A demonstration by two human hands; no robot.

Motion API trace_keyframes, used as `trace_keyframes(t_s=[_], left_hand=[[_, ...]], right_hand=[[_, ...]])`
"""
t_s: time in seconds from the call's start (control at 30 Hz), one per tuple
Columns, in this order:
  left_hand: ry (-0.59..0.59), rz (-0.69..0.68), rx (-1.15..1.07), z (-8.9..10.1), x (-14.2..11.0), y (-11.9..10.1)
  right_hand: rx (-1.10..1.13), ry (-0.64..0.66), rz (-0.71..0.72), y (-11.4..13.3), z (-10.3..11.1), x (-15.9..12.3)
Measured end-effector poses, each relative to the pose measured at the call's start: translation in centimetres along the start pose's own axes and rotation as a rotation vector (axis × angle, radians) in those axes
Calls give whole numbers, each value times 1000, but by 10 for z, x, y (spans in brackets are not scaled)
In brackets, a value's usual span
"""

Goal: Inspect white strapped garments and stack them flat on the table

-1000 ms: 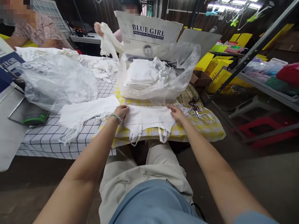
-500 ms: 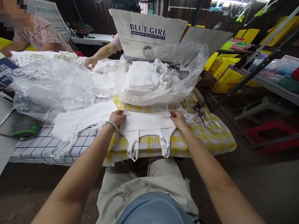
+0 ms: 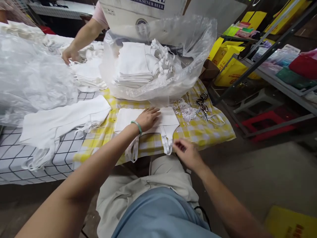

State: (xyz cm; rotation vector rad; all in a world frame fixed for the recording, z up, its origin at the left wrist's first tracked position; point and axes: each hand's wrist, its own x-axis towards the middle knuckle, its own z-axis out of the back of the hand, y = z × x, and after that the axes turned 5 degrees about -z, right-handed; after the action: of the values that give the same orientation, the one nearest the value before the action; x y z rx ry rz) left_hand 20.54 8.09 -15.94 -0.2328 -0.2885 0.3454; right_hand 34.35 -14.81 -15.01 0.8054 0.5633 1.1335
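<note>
A white camisole (image 3: pixel 170 117) with two shoulder straps lies flat on the yellow checked cloth in front of me, its straps toward my lap. My left hand (image 3: pixel 148 119), wearing a green bangle at the wrist, rests palm down across its middle, fingers stretched. By the right strap (image 3: pixel 167 142), at the table's front edge, my right hand (image 3: pixel 189 153) is closed, fingers curled in. Whether anything is pinched there is hidden. To the left lie more white camisoles (image 3: pixel 64 115) with their straps hanging toward the edge.
Behind the camisole stands a clear plastic bag (image 3: pixel 158 92) with stacked white camisoles (image 3: pixel 133 62) in it. Scissors (image 3: pixel 203 102) lie beside white thread scraps (image 3: pixel 188 110) at the right. A co-worker's hand (image 3: pixel 70 54) touches a white pile. A metal shelf (image 3: pixel 279 79) stands at right.
My left hand has gone from the camisole's left corner to flat on its middle. The right hand has left the right corner and come down beside the strap. The view has shifted.
</note>
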Motion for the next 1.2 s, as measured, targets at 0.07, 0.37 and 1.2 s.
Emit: trace_keyframes(t_s=[0.07,0.37,1.2], left_hand=[[120,-2,-11,-11,18,-11],[233,32,49,-39,27,-11],[-556,696,-190,104,-175,72]], right_hand=[[60,0,-67,-14,-20,-30],[261,-104,-216,-25,-60,-29],[-67,171,489,154,-145,156]])
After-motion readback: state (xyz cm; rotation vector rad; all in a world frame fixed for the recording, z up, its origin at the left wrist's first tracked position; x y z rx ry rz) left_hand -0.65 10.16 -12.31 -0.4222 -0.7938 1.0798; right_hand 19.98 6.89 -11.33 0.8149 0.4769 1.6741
